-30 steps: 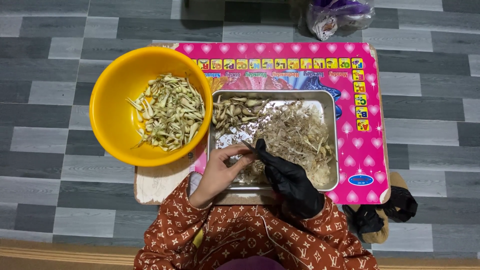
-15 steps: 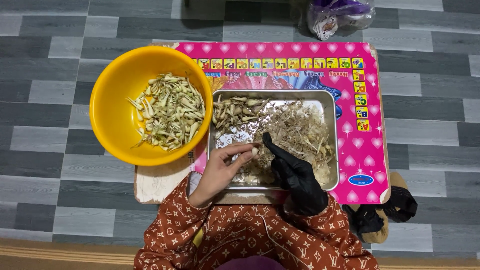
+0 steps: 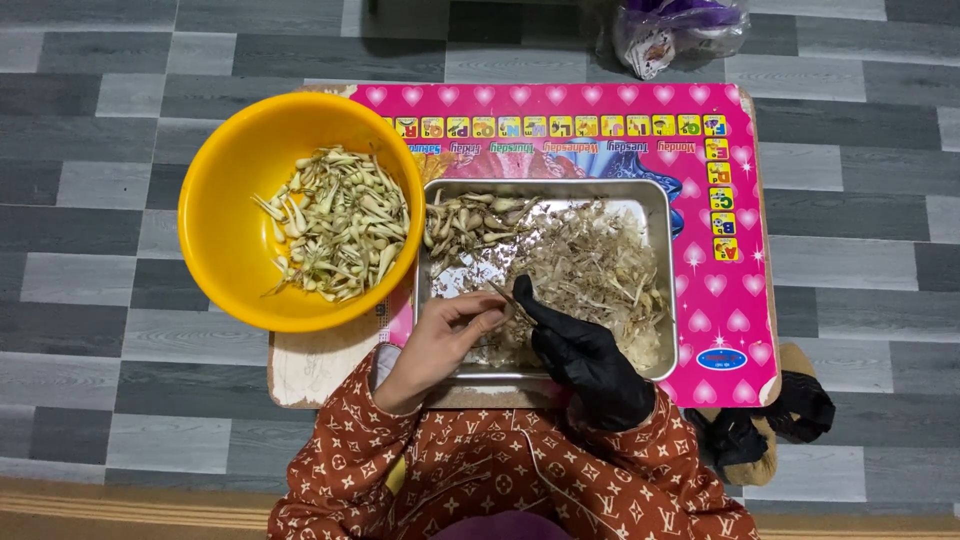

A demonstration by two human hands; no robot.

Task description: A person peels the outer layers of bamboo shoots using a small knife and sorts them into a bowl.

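Observation:
A steel tray (image 3: pixel 662 210) lies on a pink board (image 3: pixel 600 110), holding small pale bulb-like stalks (image 3: pixel 470 218) at its far left and a heap of dry trimmings (image 3: pixel 600 270) at the right. My bare left hand (image 3: pixel 445 335) pinches one thin stalk (image 3: pixel 500 297) over the tray's near edge. My right hand (image 3: pixel 580 350), in a black glove, grips the same stalk's other end, fingertips touching my left fingers. A yellow bowl (image 3: pixel 225 200) to the left holds several peeled stalks (image 3: pixel 335 225).
The board rests on a low wooden table (image 3: pixel 320 365) over grey plank flooring. A clear plastic bag (image 3: pixel 680 30) lies beyond the board. A dark slipper (image 3: pixel 765 425) sits by my right side. My patterned brown sleeves fill the bottom.
Both hands have stayed over the tray's near edge, shifting slightly while working the stalk between the fingertips. Bowl and tray have not moved.

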